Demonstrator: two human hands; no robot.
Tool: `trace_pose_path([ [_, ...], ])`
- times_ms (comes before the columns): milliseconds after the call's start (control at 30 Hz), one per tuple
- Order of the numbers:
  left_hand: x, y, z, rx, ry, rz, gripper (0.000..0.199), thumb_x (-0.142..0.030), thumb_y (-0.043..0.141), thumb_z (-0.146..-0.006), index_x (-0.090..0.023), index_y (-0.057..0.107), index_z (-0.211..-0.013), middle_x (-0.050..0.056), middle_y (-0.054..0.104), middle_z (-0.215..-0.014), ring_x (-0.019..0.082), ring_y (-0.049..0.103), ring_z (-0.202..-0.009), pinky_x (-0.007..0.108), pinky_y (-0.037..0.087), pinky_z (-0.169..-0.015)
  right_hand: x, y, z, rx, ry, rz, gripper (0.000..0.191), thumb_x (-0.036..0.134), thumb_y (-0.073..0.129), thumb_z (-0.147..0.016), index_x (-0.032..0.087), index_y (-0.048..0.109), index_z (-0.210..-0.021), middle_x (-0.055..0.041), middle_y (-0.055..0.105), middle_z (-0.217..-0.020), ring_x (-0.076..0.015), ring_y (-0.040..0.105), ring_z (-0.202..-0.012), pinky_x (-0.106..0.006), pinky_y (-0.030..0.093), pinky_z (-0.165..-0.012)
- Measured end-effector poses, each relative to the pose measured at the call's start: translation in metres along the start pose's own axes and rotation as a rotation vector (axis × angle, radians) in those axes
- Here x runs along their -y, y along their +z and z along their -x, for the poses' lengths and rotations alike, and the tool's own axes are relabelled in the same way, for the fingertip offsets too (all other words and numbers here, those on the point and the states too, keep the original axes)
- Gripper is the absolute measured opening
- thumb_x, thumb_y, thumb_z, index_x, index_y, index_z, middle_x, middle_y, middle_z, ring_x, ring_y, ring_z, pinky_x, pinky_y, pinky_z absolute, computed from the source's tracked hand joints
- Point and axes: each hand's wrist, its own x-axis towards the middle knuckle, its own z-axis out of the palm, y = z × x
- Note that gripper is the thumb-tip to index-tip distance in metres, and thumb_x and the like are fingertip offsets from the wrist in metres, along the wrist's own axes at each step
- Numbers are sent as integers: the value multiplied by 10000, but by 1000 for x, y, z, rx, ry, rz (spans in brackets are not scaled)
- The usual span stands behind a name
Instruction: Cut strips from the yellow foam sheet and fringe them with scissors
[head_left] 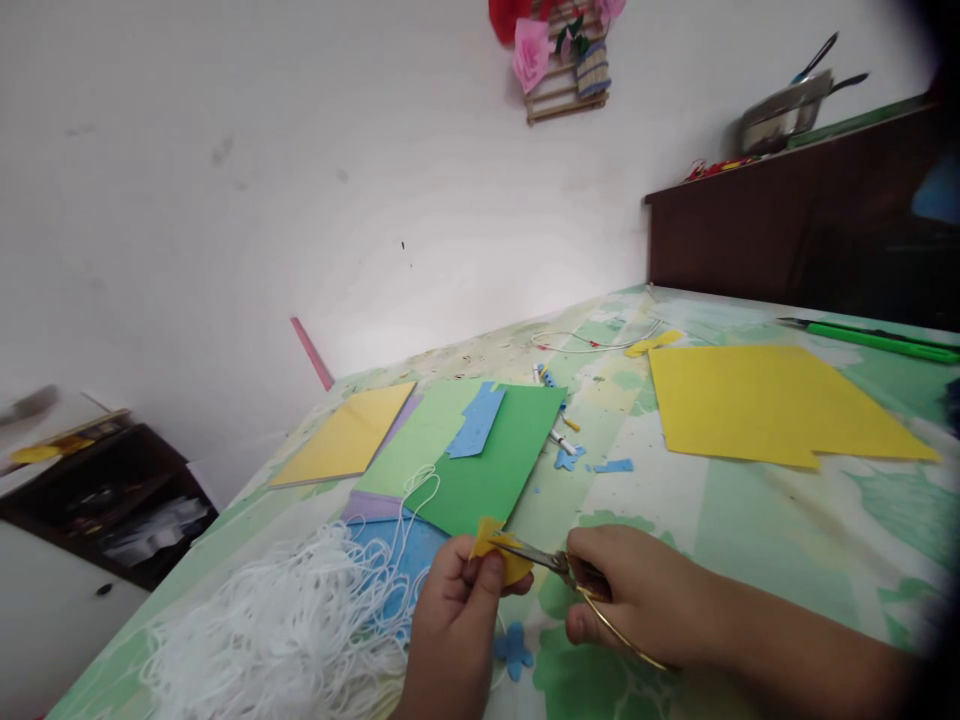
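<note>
Pinched between the thumb and fingers of my left hand is a small yellow craft piece, partly covered by the fingers. My right hand grips a pair of gold-handled scissors, with its fingers through the loops. The blades point left and meet the yellow piece; how far apart they are is hard to make out. Just below the hands lies a blue flower-shaped cutout. A large tangle of white string sits left of my left hand, partly over a blue sheet.
Green sheets with a blue offcut lie beyond my hands, beside a yellow-orange sheet. A large yellow sheet and a green craft knife lie to the right. Blue scraps are scattered mid-table. A dark cabinet borders the back right.
</note>
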Motion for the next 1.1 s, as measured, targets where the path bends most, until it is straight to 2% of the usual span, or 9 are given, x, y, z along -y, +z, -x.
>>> trace_pose_path([
  [133, -1, 0, 0, 3, -10, 14, 119, -280, 537, -654, -163, 552, -670, -5, 622, -523, 117, 557, -490, 218, 406, -487, -1, 0, -1, -15, -13, 15, 393, 578, 474, -615, 187, 448, -643, 15, 487, -601, -107, 375, -506, -206, 217, -424],
  [367, -4, -4, -3, 41, -145, 74, 149, -302, 564, -634, -155, 551, -644, 1, 622, -569, 118, 571, -498, 200, 392, -446, 1, -1, -1, -28, -21, 36, 415, 600, 459, -612, 185, 463, -640, 11, 500, -596, -113, 395, -514, -208, 218, -423],
  [833, -13, -2, -1, 67, -176, 170, 120, -253, 532, -661, -143, 578, -670, -9, 571, -573, 91, 530, -461, 210, 411, -485, 2, 1, -2, -10, -4, 40, 351, 539, 478, -643, 187, 471, -634, 14, 508, -588, -113, 416, -515, -205, 225, -424],
  [1100, -15, -2, 0, 78, -182, 199, 119, -248, 522, -668, -139, 565, -643, -16, 554, -555, 80, 511, -439, 198, 386, -452, 3, 1, -3, 12, -15, 13, 316, 499, 479, -666, 184, 477, -639, 11, 525, -594, -116, 437, -528, -206, 240, -435],
])
